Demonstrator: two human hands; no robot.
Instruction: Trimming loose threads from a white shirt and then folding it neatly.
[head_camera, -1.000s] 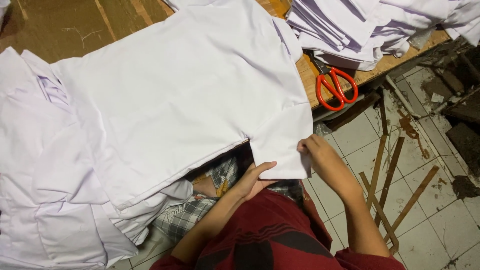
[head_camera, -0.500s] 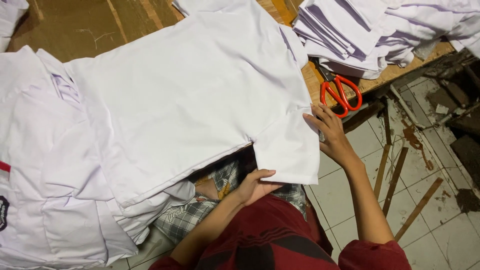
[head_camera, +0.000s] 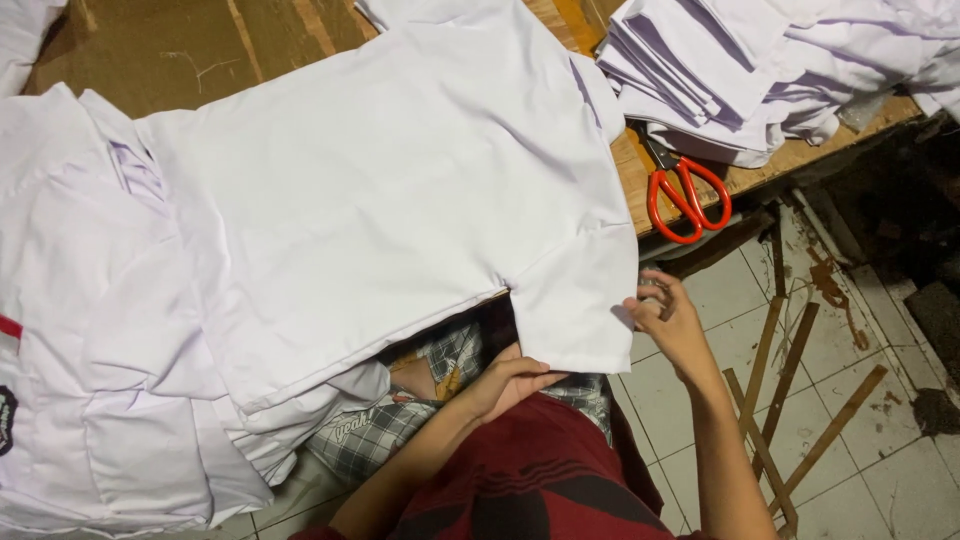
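A white shirt (head_camera: 380, 200) lies flat on the wooden table (head_camera: 150, 50), with one sleeve (head_camera: 575, 300) hanging over the table's front edge. My left hand (head_camera: 510, 385) sits at the sleeve's bottom hem, fingers curled on the cloth. The fingertips of my right hand (head_camera: 668, 318) pinch the sleeve's right side edge. Both forearms come up from my dark red top at the bottom of the view.
Orange-handled scissors (head_camera: 688, 198) lie at the table's edge, right of the shirt. A stack of folded white cloth (head_camera: 740, 70) fills the back right, and more white garments (head_camera: 80, 330) are piled on the left. Thin wooden strips (head_camera: 780, 400) lie on the tiled floor.
My right hand slid up the sleeve's side edge, then came back down to its lower part. My left hand stayed at the hem.
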